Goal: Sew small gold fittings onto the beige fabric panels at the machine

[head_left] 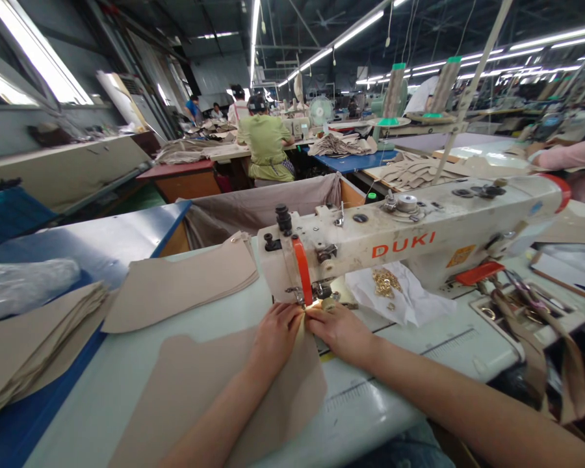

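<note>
A beige fabric panel [195, 370] lies on the pale table of a white sewing machine [361, 234], its far edge under the lit needle area. My left hand [279, 328] rests on the panel just left of the needle, fingers pressed together on the cloth. Close on the other side, my right hand [338, 328] pinches at the fabric by the presser foot, its fingertips nearly meeting the left ones. The hands and the red guard [302, 270] partly hide the stitching spot.
Stacked beige panels [185, 279] lie left of the machine head, with another pile [34, 351] on the blue surface. Small gold rings [386, 283] sit on white paper [419, 302] behind my right hand. Brown straps [531, 344] hang at the right. A person in green [266, 143] sits ahead.
</note>
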Available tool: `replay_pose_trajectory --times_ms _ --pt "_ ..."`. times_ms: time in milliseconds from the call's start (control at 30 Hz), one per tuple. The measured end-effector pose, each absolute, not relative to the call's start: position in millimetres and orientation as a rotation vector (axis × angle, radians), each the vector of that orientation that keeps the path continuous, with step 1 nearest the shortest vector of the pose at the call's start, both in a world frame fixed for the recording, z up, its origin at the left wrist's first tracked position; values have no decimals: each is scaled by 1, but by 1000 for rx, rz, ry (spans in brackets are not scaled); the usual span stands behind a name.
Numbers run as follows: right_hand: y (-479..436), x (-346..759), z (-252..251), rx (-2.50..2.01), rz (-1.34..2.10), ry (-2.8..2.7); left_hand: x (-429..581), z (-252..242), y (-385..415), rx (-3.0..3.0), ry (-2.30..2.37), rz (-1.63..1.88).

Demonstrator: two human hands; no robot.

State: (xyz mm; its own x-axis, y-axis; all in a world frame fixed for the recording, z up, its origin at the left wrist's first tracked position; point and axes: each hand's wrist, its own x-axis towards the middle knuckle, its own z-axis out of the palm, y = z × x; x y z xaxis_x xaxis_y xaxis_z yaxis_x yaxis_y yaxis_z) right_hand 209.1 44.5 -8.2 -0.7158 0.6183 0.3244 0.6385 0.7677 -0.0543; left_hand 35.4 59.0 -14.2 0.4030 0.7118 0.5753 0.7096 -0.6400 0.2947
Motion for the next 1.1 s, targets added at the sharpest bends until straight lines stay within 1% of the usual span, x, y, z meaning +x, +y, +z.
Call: replay_pose_trajectory --times_ms 167,400,633,900,1100 --pt "43 212 -12 -964 -57 -2613 35 -15 57 2630 1344 1045" --pt "38 215 -15 -825 -86 -2503 27 -14 44 2674 1325 1002" --pt "39 214 -14 -789 -43 -2508 28 -14 36 2881 1341 756" --pt "42 213 -18 -780 -4 -2511 26 -17 38 2862 1380 603" --pt "42 211 -17 -799 15 -2528 23 -18 39 2785 1382 643"
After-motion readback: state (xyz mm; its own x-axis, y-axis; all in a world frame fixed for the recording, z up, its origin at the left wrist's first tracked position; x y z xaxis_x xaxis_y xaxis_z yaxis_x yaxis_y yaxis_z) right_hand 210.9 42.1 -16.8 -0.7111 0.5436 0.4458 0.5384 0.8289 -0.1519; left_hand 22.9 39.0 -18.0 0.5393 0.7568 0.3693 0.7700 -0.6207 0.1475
